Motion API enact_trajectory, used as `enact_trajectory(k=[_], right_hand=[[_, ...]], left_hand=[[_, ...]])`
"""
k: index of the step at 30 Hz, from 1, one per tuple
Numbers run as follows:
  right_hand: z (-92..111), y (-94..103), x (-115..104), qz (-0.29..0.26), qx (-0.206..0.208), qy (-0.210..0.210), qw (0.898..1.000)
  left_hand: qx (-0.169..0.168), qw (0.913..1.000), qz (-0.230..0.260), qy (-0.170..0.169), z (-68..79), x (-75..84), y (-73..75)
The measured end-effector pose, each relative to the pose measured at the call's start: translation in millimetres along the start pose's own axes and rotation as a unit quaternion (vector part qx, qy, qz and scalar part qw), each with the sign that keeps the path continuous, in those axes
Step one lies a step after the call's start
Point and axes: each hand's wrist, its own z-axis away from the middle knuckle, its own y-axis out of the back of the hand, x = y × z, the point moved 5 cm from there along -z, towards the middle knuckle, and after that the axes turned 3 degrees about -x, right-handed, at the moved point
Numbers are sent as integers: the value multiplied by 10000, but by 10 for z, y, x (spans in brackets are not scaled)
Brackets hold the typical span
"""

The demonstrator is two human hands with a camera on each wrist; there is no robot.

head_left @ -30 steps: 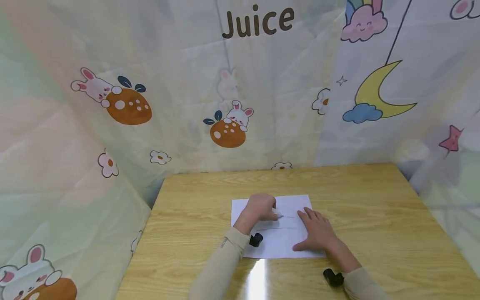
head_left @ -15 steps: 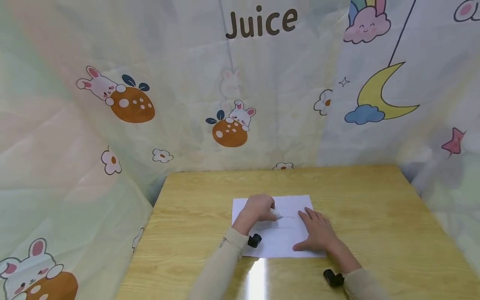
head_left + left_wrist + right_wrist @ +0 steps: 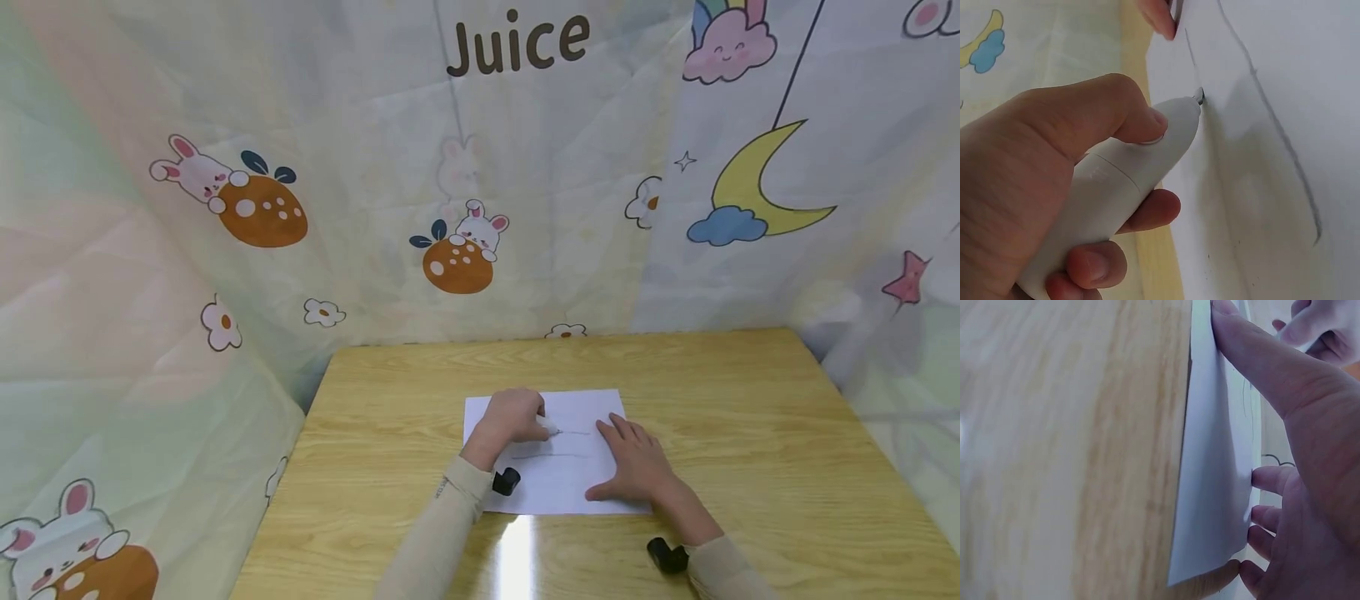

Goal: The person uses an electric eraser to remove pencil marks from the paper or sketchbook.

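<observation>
My left hand [image 3: 513, 414] grips a white, rounded utility knife [image 3: 1100, 181], thumb on its upper side and fingers curled beneath. Its small metal tip [image 3: 1200, 95] meets a sheet of white paper [image 3: 585, 404] on the table. From the tip a thin line runs rightward in the head view, towards my right hand [image 3: 637, 462]. Nearer me, a longer dark line [image 3: 1286, 144] crosses the sheet roughly parallel to it. Spread across the paper's right side, my right hand rests with fingers apart, its thumb [image 3: 1254, 347] near the front edge.
The wooden table [image 3: 390, 433] surrounds the sheet and ends at a printed cloth backdrop [image 3: 555, 250]. Black wrist cameras hang at both cuffs, the left one [image 3: 507, 481] over the paper and the right one [image 3: 667, 556] over bare wood. Light glares near the front.
My left hand has slid slightly left with the utility knife, and the line trailing from its tip has grown a little. The right hand stays in place on the paper.
</observation>
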Motion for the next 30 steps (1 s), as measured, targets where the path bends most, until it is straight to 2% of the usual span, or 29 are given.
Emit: enact_trajectory(k=[3,8,14,21,24,27,30], right_hand=[[-4,-1,7,-22,16,-2,10000],[-25,-20,29,20,-14,18,10000],[-36,-13,41,16,9,-28,10000],[-25,-16,33,59,9,-49,10000],[20,-63,21,10,-66,-106,9999],[37,-56,21,-23,-41,-147,9999],[27,-12,17,-23,32,-97,9999]], left_hand=[[55,10000,-54,-2,12,-14,11],[54,9995,114,-274,-12,46,26],[-43,9998,177,-48,-9,6,25],[-97,9995,211,-201,-73,126,15],[-150,9996,176,-153,-46,105,-19],[-65,9999,81,-43,-41,79,-17],[-7,9999,54,-137,-70,113,-9]])
